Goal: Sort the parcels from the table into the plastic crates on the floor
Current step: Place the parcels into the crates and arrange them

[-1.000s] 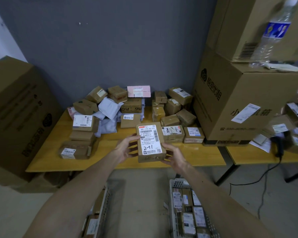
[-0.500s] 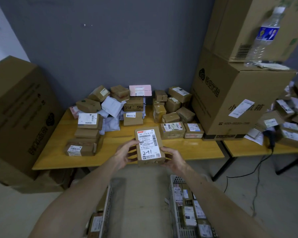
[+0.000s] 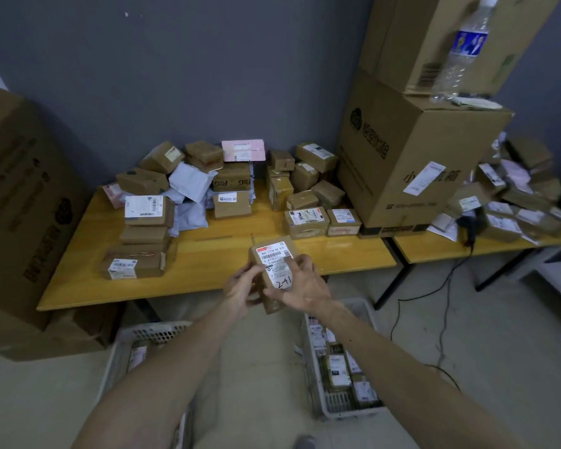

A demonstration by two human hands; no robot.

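A white crate (image 3: 156,330) sits on the floor at seven o'clock. The left hand (image 3: 240,288) grips the left edge of a brown parcel (image 3: 272,254) marked 241, held at six o'clock over the table's (image 3: 195,270) near edge. The right hand (image 3: 302,286) clasps its right side, fingers across the label. A fuller crate (image 3: 347,415) lies at five o'clock.

Dim, flat light from above: the grey wall (image 3: 175,76) sits murky, the yellow table (image 3: 208,257) is the brightest patch with a soft sheen near its right end, and deep shadow pools beneath it. The wide-angle bend is strong, so the stacked cartons (image 3: 418,157) on the right lean inward and the water bottle (image 3: 463,50) tilts. The far-right parcel heap (image 3: 515,202) is smeared, probably motion blur, while the centre stays sharp enough to read the label (image 3: 272,252) on the held parcel (image 3: 272,304).
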